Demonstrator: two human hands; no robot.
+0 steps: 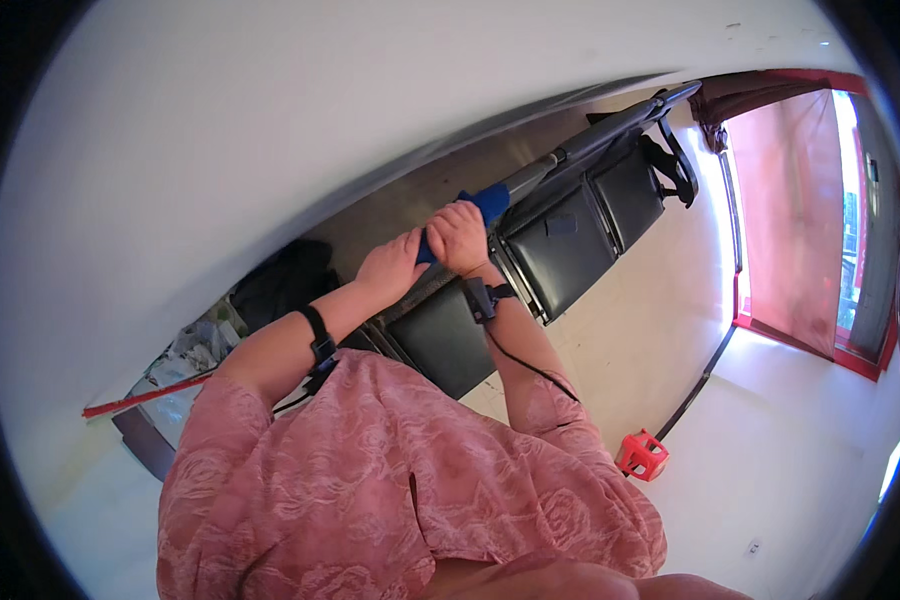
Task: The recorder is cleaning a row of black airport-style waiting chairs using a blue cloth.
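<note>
A row of linked chairs with black padded seats (562, 247) and a metal top rail (532, 178) stands in front of me, alongside a pale wall. Around the rail is a blue cloth (489, 202), partly hidden beneath my fingers. My left hand (391, 266) presses the cloth's near end with its fingers curled over the rail. Close beside it, almost touching, my right hand (457, 236) is closed over the middle of the cloth. Both wrists carry black straps with small devices and cables.
A black bag or cloth (289, 281) and crumpled plastic bags (202, 345) lie beyond my left arm, near a red strip (146, 394). A red plastic stool (643, 455) is at the right wall. Farther right, a pink curtain (784, 217) hangs at a red-framed opening.
</note>
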